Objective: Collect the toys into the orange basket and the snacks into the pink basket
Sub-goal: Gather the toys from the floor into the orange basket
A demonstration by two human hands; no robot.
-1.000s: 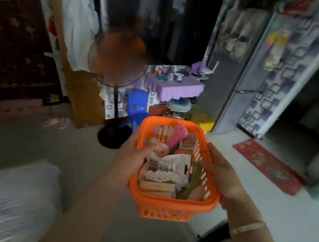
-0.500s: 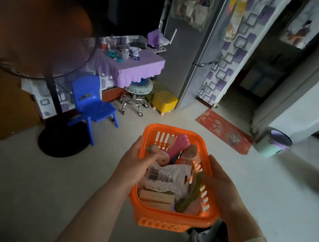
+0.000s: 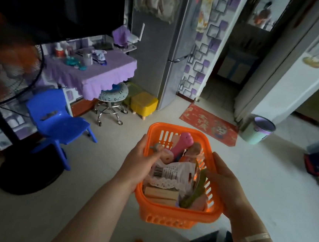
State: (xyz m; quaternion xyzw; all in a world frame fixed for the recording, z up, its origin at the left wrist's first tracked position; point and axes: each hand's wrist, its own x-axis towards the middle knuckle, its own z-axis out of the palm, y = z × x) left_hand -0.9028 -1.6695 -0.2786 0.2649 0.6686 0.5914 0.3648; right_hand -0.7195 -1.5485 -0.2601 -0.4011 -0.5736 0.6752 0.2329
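The orange basket was held up above the pale floor between both hands; the left hand gripped its left rim, fingers curled over the edge and reaching down among the contents; the right hand clasped the right wall, thumb at the rim, the other fingers wrapped round the outside and hidden from view. Just beyond the left fingertips lay a pink toy slanting toward the far wall; beside those fingers sat a white packet with a barcode; below it, toward the wrists, lay wooden blocks; a green toy lay close inside the right thumb. Well beyond the hands stood a blue chair and a red mat.
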